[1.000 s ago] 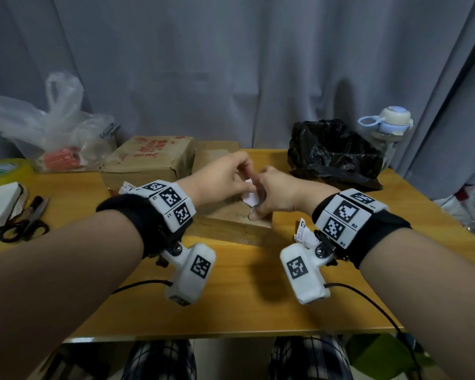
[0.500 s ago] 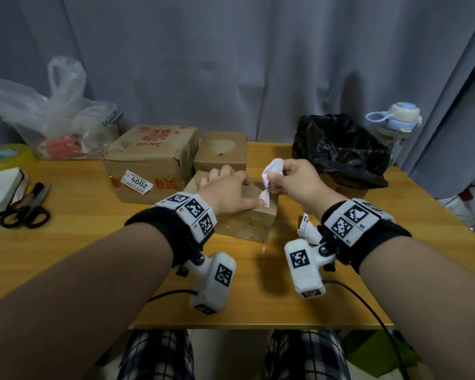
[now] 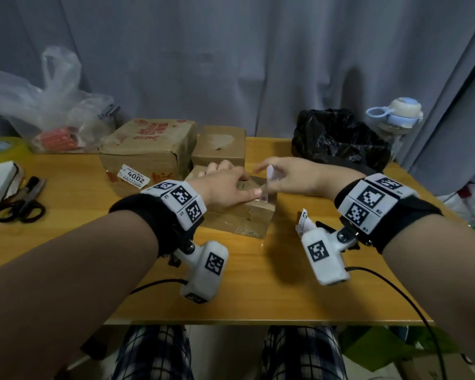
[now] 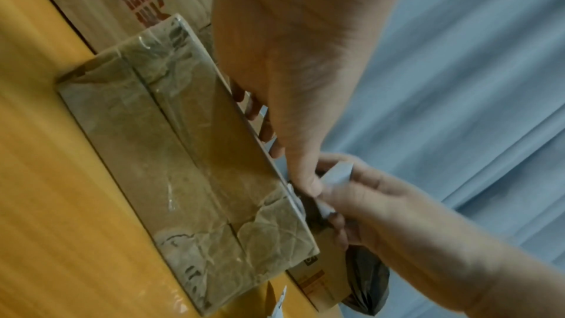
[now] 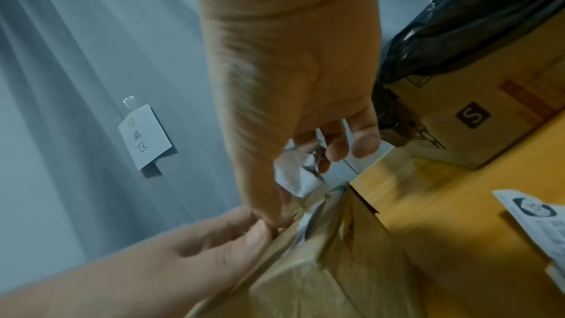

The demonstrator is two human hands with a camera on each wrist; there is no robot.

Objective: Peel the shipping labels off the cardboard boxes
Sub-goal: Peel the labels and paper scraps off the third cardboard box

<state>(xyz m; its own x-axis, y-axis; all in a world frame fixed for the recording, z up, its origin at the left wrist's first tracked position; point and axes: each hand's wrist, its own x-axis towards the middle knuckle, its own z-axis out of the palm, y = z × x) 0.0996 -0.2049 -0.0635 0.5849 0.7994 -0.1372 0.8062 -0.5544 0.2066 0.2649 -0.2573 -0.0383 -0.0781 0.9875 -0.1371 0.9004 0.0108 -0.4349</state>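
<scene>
A flat taped cardboard box (image 3: 254, 215) (image 4: 189, 154) (image 5: 321, 262) lies mid-table. My left hand (image 3: 225, 187) (image 4: 284, 96) presses down flat on its top, thumb at the right edge. My right hand (image 3: 283, 176) (image 5: 305, 129) pinches a crumpled white shipping label (image 3: 270, 174) (image 4: 337, 173) (image 5: 298, 175) lifted above the box's right edge; its lower end still clings to the box. A bigger box (image 3: 148, 149) behind on the left bears a white "4002" sticker (image 3: 133, 175). A small box (image 3: 220, 145) stands behind.
A black plastic bag (image 3: 337, 138) over a box (image 5: 477, 115) sits at the back right, with a bottle (image 3: 398, 113) beside it. Scissors (image 3: 19, 204), a tape roll (image 3: 0, 148) and a clear bag (image 3: 47, 105) lie left. A peeled label scrap (image 3: 303, 219) lies near my right wrist.
My right hand has pulled the label up and rightward off the box, then dropped slightly lower. My left hand went from pinching by the label to pressing flat on the box.
</scene>
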